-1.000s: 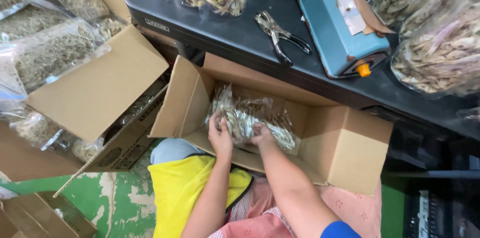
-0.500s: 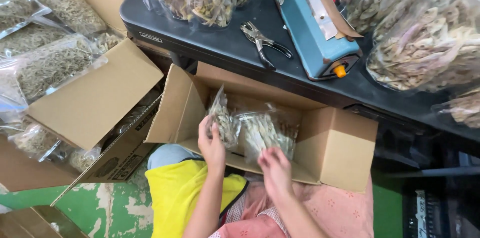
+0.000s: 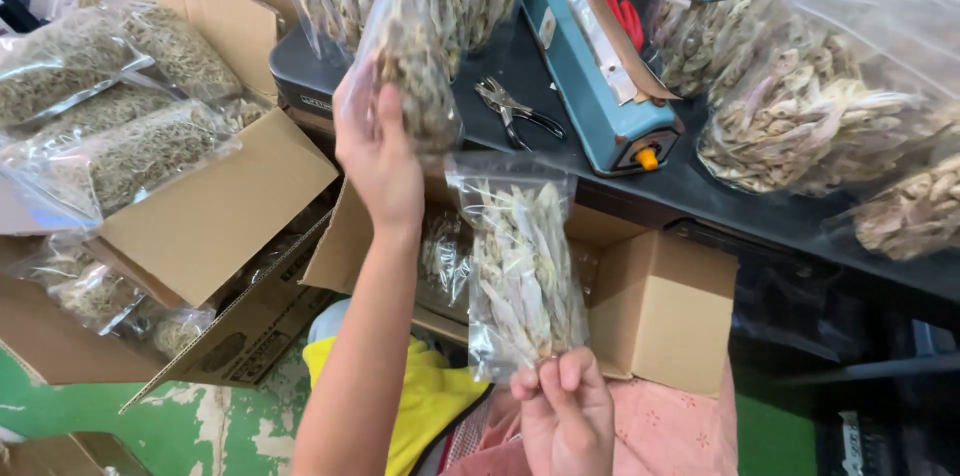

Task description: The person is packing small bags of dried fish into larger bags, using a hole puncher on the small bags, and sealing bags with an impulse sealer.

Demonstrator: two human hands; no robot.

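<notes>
Head view: left hand (image 3: 378,151) grips 1 clear bag of dried fish (image 3: 415,86) raised high; right hand (image 3: 562,414) pinches another fish bag (image 3: 520,271) above the open cardboard box (image 3: 660,311)

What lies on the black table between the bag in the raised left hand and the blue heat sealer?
A pair of metal pliers lies there on the black table, right of the left hand's bag and left of the sealer, in the head view.

The bag of dried fish (image 3: 520,266) pinched by the right hand (image 3: 562,411) is clear, glossy, crinkled plastic, as is the bag (image 3: 415,66) under the left hand (image 3: 378,151). The open box (image 3: 660,306) is matt brown cardboard. The heat sealer (image 3: 610,86) has smooth blue painted metal, and the pliers (image 3: 515,111) look like dull bare metal.
</notes>
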